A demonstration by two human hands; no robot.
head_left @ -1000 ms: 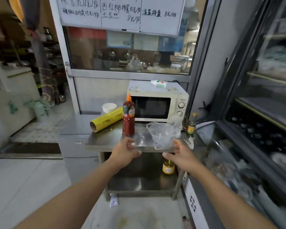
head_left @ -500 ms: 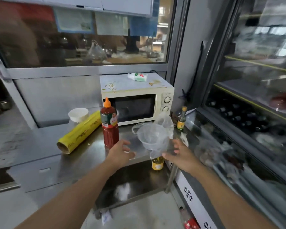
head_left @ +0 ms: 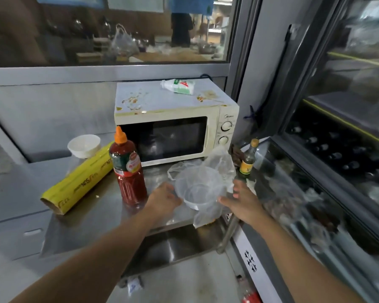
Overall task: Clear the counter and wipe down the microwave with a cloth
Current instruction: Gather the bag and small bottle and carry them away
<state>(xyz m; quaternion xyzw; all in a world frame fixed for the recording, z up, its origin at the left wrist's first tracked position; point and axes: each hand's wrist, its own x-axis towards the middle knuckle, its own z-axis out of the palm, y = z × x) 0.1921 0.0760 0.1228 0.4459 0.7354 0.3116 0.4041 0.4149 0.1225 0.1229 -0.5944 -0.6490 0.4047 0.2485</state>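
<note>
Faintly, "Midea" on microwave

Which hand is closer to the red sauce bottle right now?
Left. The left hand sits just right of the red sauce bottle, at its base, touching the clear plastic bowl. The right hand is on the bowl's far side, farther away.

steel wall panel | glass window | display fridge | pale floor
</note>
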